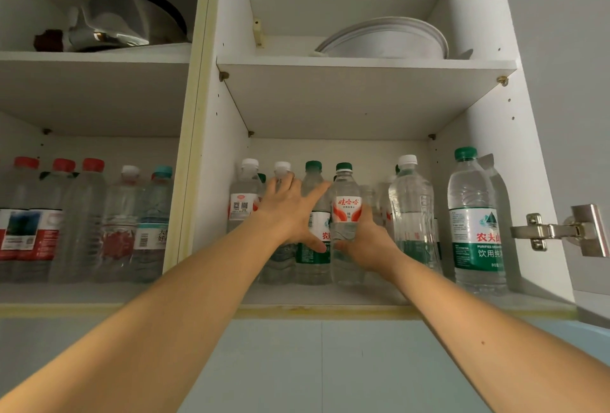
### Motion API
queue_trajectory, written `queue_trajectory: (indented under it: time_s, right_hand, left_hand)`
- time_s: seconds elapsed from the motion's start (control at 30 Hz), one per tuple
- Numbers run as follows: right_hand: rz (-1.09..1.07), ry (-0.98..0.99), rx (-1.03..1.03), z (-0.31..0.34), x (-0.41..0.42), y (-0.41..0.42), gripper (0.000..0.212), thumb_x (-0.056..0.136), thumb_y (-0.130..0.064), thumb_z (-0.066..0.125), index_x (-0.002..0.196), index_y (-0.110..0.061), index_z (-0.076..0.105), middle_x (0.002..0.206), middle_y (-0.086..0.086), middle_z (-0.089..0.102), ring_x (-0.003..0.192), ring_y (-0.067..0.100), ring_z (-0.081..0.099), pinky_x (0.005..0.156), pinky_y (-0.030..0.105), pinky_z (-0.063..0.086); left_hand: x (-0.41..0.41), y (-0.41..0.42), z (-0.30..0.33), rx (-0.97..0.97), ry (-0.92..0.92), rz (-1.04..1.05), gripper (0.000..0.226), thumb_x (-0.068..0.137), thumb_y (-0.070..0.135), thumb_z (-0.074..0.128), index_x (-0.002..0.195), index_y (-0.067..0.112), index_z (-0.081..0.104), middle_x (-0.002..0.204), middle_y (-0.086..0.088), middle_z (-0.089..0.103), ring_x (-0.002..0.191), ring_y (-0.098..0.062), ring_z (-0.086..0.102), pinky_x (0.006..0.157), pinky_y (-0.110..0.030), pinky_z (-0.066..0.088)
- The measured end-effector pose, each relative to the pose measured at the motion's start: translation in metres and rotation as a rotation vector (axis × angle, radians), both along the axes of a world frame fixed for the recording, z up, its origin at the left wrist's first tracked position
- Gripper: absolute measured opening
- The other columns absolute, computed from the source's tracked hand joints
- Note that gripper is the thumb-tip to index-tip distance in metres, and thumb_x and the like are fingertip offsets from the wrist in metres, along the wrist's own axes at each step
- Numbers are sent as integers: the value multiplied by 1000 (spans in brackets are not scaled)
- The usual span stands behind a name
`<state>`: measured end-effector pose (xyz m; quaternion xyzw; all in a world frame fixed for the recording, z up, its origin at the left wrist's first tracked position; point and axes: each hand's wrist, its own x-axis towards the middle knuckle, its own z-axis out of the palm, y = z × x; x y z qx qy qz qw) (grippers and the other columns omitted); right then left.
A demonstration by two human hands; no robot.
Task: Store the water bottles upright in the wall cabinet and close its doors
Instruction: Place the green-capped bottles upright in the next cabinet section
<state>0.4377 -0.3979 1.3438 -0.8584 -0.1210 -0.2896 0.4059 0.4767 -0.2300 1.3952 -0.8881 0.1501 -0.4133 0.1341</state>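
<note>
The wall cabinet (363, 308) stands open, its lower shelves lined with upright water bottles. My right hand (366, 244) grips a clear bottle with a red-and-white label and dark green cap (345, 201) low on its body, upright in the middle of the right compartment. My left hand (290, 211) lies with spread, straight fingers against the neighbouring bottles, a white-capped one (282, 170) and a green-capped one with a green label (313, 181). A tall green-labelled bottle (475, 224) stands at the right front, a white-capped one (411, 211) beside it.
The left compartment holds several bottles with red caps (92, 214) and a teal-capped one (155, 214). Upper shelves carry a metal pot with lid (122, 16) and a white basin (386, 39). Door hinges (561, 231) jut from the right wall. Blue wall tile lies below.
</note>
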Motion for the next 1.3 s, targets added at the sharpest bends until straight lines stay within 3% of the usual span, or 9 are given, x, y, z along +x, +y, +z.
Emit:
queue_trajectory:
  time_s: [0.37, 0.5, 0.57, 0.67, 0.73, 0.83, 0.93, 1.07, 1.3]
  right_hand:
    - [32, -7, 46, -5, 1, 0, 68, 94, -13, 69, 148, -16, 28, 138, 8, 56, 128, 28, 56, 103, 42, 48]
    - [30, -21, 46, -5, -9, 1, 42, 97, -20, 65, 132, -13, 43, 131, 9, 60, 113, 24, 60, 86, 29, 48]
    - [-7, -50, -18, -6, -18, 1, 41, 98, -21, 62, 134, -9, 45, 128, 10, 62, 106, 24, 62, 80, 26, 49]
    - [-99, -202, -174, -6, -45, -4, 34, 98, -19, 57, 131, -12, 54, 124, 6, 65, 93, 18, 63, 67, 23, 52]
    - [-114, -379, -216, -8, -63, -16, 28, 98, -18, 59, 125, -14, 62, 116, 1, 69, 94, 18, 68, 75, 30, 59]
    - [-190, -611, -166, -12, -84, -46, 20, 95, -14, 60, 114, -16, 67, 110, -4, 65, 96, 15, 64, 83, 35, 57]
    - [-323, -705, -165, -14, -93, -76, 24, 93, -10, 61, 116, -13, 65, 117, -3, 58, 103, 18, 58, 85, 38, 53]
    - [-444, -667, -156, -19, -90, -106, 37, 92, -12, 62, 128, -14, 58, 132, 0, 45, 117, 24, 51, 82, 38, 53]
    - [-535, -554, -102, -44, -63, -124, 72, 90, -5, 65, 152, -18, 31, 149, 13, 25, 134, 40, 35, 96, 50, 50]
  left_hand:
    - [-3, -4, -5, -23, -14, -9, 133, 62, 84, 69, 156, 39, -14, 163, -17, 16, 152, -40, 3, 120, -60, 3]
    - [-1, 2, -16, -67, -63, -85, 128, 67, 81, 69, 156, 38, -12, 163, -15, 11, 152, -38, 0, 122, -57, 1]
    - [-1, 7, -19, -87, -68, -125, 121, 72, 78, 68, 158, 37, -7, 164, -13, 8, 152, -35, 0, 122, -55, 0]
    - [-8, 11, -17, -133, -74, -180, 111, 78, 73, 66, 158, 35, 0, 163, -9, 11, 151, -33, 5, 122, -55, 6]
    - [-18, 9, -14, -161, -116, -253, 103, 80, 72, 64, 157, 32, 8, 160, -6, 17, 148, -31, 13, 121, -54, 16]
    - [-38, -8, -16, -164, -210, -368, 89, 87, 68, 58, 156, 27, 19, 156, -7, 26, 144, -29, 21, 117, -52, 25]
    - [-56, -39, -29, -179, -167, -470, 84, 91, 61, 58, 157, 25, 20, 157, -5, 25, 144, -27, 21, 117, -48, 26]
    - [-71, -79, -38, -326, -34, -606, 86, 93, 59, 58, 159, 29, 12, 157, 0, 20, 145, -23, 20, 115, -47, 30]
    - [-71, -125, -47, -602, 206, -608, 110, 85, 62, 67, 157, 38, -14, 162, -2, 10, 149, -30, 17, 116, -57, 29]
